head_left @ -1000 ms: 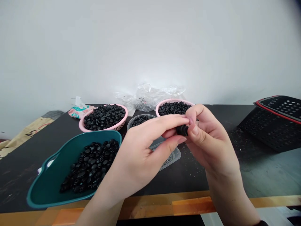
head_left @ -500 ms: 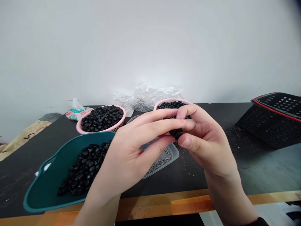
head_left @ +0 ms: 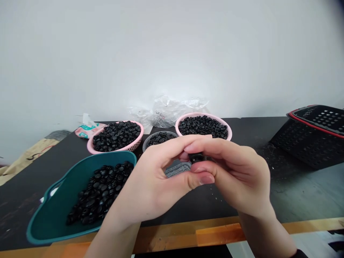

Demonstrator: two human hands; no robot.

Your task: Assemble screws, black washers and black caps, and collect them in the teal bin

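A small round black plastic part (head_left: pixel 196 157) is pinched between my two hands above the middle of the table, mostly covered by fingers. My left hand (head_left: pixel 158 182) closes on it from the left, its thumb crossing below. From the right, my right hand (head_left: pixel 239 172) grips it with thumb and bent fingers, the two thumbs overlapping. Behind the hands, a clear plastic tray with thin metal pins (head_left: pixel 178 170) shows only in part. To the left stands a teal scoop-shaped bin (head_left: pixel 61 200) holding many glossy black round parts (head_left: pixel 100 190).
Two pink baskets, one at left (head_left: pixel 91 147) and one at right (head_left: pixel 229 132), hold black parts. Between them sits a clear round bowl (head_left: pixel 145 144) of small black pieces. Crumpled plastic bags (head_left: pixel 166 111) lie against the wall. A black perforated basket (head_left: pixel 309 143) stands at right.
Both hands have lowered slightly and turned, with my left thumb now pressed under the right one. The black part has moved a little left and the right pink basket is more exposed.
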